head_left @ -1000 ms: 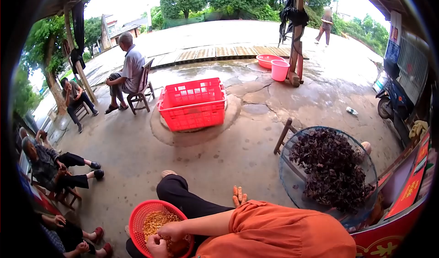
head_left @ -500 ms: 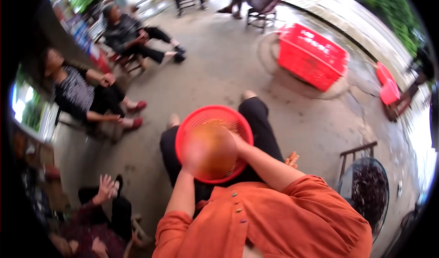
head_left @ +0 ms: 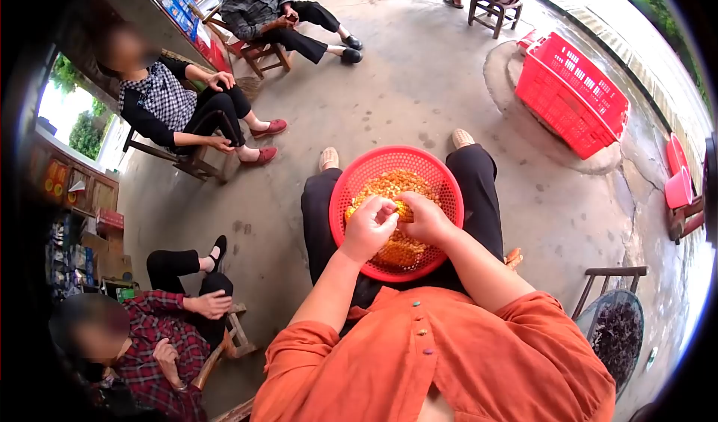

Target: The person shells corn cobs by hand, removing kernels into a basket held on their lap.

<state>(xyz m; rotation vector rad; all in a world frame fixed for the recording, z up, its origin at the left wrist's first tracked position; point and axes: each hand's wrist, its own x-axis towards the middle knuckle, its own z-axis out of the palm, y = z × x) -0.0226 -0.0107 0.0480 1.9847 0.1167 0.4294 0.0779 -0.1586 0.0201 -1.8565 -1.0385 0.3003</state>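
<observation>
A red perforated plastic basket (head_left: 455, 190) rests on my lap between my knees. Loose yellow-orange corn kernels (head_left: 400, 254) cover its bottom. Above them, a corn cob (head_left: 404, 212) is held between my two hands, mostly covered by fingers. My left hand (head_left: 369, 229) is closed at the cob's left side, thumb and fingertips bent together against it. Around the right part of the cob, my right hand (head_left: 426, 219) is wrapped, its thumb lying along the top.
A large red crate (head_left: 572, 97) stands ahead on the right. Beside me on the right, a round tray of dark material (head_left: 617, 328) sits on a chair. Seated people (head_left: 168, 97) line the left side. Pink basins (head_left: 678, 188) are at the far right.
The view has shifted, and the hands and basket now appear sharper. My hands stay together over the basket, the cob now visible between them. The lower-left person's raised hand has come down.
</observation>
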